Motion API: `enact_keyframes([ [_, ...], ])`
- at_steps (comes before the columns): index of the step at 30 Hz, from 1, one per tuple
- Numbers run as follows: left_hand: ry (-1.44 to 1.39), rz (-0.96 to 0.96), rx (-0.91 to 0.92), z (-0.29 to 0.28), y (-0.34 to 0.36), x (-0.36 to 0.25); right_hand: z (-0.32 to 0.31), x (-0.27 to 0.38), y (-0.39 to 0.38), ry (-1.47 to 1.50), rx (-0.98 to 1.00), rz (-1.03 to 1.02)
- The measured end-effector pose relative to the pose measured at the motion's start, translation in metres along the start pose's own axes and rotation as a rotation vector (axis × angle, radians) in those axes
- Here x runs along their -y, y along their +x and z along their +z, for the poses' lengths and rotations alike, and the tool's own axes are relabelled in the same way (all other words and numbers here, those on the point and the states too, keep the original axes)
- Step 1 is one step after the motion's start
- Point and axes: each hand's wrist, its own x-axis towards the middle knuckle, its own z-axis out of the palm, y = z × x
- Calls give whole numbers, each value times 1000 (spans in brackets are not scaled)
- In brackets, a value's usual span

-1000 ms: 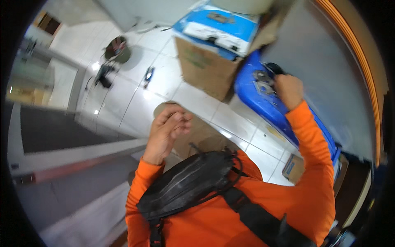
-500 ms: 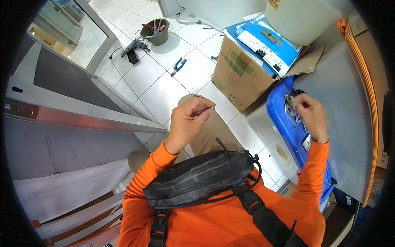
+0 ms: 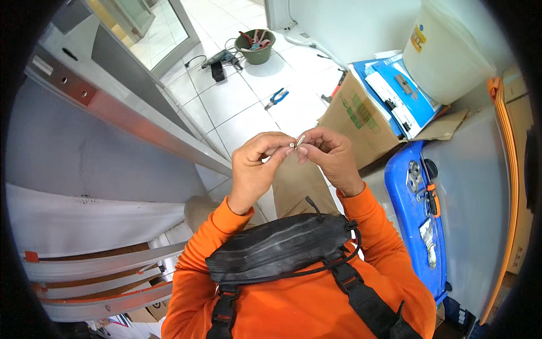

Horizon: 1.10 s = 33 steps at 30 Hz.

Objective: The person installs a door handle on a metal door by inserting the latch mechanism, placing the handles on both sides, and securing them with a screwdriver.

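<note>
Pinching small metal parts (image 3: 301, 140) (fingers (image 3: 275, 139) close together).

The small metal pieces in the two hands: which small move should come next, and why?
Probably, the right hand should gently line up its slim metal piece with the small metal piece in the left hand, because both are pinched close together; whether they touch is unclear.

The left hand (image 3: 254, 166) and right hand (image 3: 334, 158) pinch small metal pieces (image 3: 301, 140) close together.

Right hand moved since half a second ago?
Yes: the right hand has gone left, from over the blue surface to beside the left hand.
</note>
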Motion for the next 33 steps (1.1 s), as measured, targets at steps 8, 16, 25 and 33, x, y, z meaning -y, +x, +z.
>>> enact_keyframes([
  [8,102,68,-52,-12,0,4,12,-13,13,152,21,99],
  [16,96,57,-73,-14,-1,7,25,-15,16,501,8,338],
  [25,-54,-104,-102,-15,-5,5,31,-21,17,667,13,440],
  [33,-48,-112,-86,-12,-4,0,26,-18,7,775,-35,463],
])
